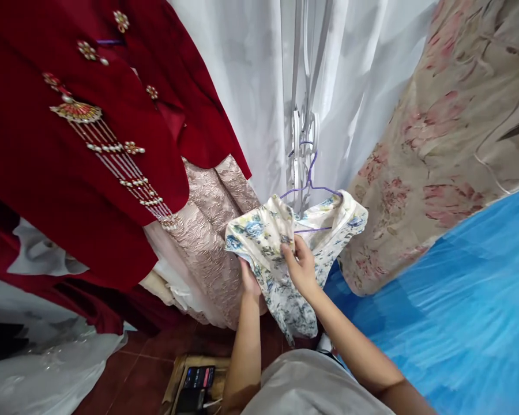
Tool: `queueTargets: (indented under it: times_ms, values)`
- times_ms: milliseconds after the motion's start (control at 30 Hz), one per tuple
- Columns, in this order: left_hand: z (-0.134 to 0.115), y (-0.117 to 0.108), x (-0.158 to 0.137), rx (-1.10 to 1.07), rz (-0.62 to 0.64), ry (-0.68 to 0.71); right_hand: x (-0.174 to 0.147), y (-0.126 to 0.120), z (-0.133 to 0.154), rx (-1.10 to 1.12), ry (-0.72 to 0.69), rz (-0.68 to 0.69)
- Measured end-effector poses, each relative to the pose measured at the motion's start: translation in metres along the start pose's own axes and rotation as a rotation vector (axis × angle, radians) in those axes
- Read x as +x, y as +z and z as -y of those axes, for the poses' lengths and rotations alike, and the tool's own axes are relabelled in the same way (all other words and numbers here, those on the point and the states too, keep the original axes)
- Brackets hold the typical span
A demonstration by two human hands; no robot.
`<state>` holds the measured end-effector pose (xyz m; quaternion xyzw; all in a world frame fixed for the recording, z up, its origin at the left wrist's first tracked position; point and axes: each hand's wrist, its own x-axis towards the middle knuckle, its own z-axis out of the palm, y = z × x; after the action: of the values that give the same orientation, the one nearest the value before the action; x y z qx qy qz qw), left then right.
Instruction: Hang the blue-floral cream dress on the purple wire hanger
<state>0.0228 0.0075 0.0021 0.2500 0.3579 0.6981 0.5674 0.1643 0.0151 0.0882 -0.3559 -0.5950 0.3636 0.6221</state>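
Observation:
A white dress with blue and yellow flowers (268,248) hangs from a purple wire hanger (310,173) in front of me. My right hand (303,266) pinches the cloth at the dress's front neck edge between thumb and fingers. Lower on the left, my left hand (249,280) grips the dress by its left armhole side. Most of its fingers are hidden behind the cloth. The hanger's hook sits by white rings (315,132) on a metal stand.
On the left hang a dark red velvet jacket (90,190) with beaded trim and a pink brocade skirt (211,230). A beige floral dress (419,173) and blue tulle (450,300) fill the right. White curtains (242,69) hang behind. A phone (199,377) lies on a wooden stool (175,377) below.

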Motion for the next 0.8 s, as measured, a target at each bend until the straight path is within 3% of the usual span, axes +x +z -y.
queueTargets:
  times_ms: [100,167,233,333,433,800]
  values:
    - [-0.009,-0.016,-0.008,0.191,-0.029,-0.035,-0.037,-0.022,-0.039,-0.093,0.016,-0.176]
    - [-0.015,-0.019,-0.015,0.361,-0.059,0.042,-0.054,-0.032,-0.061,-0.126,0.04,-0.349]
    - [-0.021,-0.016,-0.02,0.452,-0.078,0.148,-0.063,-0.037,-0.078,-0.154,0.118,-0.433]
    - [-0.029,-0.011,-0.021,0.505,-0.063,0.224,-0.061,-0.039,-0.093,-0.249,0.279,-0.261]
    - [-0.039,-0.014,-0.02,0.554,-0.025,0.251,-0.051,-0.035,-0.101,-0.319,0.351,-0.075]
    - [-0.067,-0.033,-0.017,0.656,0.037,0.284,-0.043,-0.016,-0.102,-0.426,0.382,0.114]
